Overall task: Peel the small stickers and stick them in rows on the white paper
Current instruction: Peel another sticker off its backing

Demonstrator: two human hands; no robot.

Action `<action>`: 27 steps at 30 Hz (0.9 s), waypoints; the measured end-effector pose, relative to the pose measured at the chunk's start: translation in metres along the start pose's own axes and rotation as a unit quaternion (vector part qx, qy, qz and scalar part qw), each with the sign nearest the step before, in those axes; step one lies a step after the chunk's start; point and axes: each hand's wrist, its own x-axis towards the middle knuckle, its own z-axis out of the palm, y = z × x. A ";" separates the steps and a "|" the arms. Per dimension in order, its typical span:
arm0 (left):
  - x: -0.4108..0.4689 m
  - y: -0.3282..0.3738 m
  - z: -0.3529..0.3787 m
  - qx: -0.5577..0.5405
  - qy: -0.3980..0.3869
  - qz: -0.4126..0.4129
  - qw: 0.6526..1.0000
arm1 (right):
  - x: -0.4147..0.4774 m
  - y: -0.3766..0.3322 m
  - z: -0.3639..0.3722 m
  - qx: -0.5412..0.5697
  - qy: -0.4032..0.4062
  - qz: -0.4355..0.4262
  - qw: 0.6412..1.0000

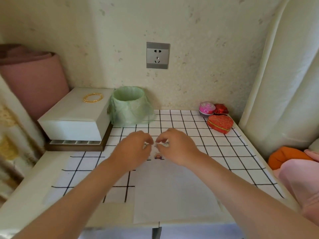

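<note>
Head view: two hands work at a small sticker sheet (pixel 162 144) above the far edge of the white paper (pixel 172 190) on the counter (pixel 241 152).

The likely trouble is a sticker that curls and clings to the fingertips as it lifts, or tears if it is pulled too fast. With both hands crowding the spot, it could also land crooked or out of line with the one sticker (pixel 158 156) already on the paper. The left hand (pixel 136 149) has its fingers curled in, thumb and forefinger pinching at the sheet's left edge, though blur hides whether a sticker has come free. The right hand (pixel 176 147) is also curled and pinches the sheet's right side, holding it just above the paper.
</note>
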 end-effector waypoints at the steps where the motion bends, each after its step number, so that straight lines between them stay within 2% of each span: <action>1: -0.005 -0.009 -0.009 0.022 0.008 -0.017 1.000 | 0.000 -0.011 0.005 0.006 -0.018 -0.015 1.000; 5: -0.025 -0.043 -0.032 0.052 -0.004 -0.092 0.994 | 0.007 -0.049 0.027 0.006 -0.067 -0.052 0.996; 10: -0.042 -0.070 -0.045 0.084 -0.029 -0.128 0.988 | 0.016 -0.076 0.053 -0.010 -0.103 -0.065 0.992; 19: -0.057 -0.094 -0.050 0.129 -0.090 -0.086 0.984 | 0.027 -0.103 0.077 -0.095 -0.128 -0.076 0.984; 27: -0.062 -0.101 -0.046 0.123 -0.072 -0.088 0.986 | 0.028 -0.105 0.083 -0.012 -0.126 -0.023 0.992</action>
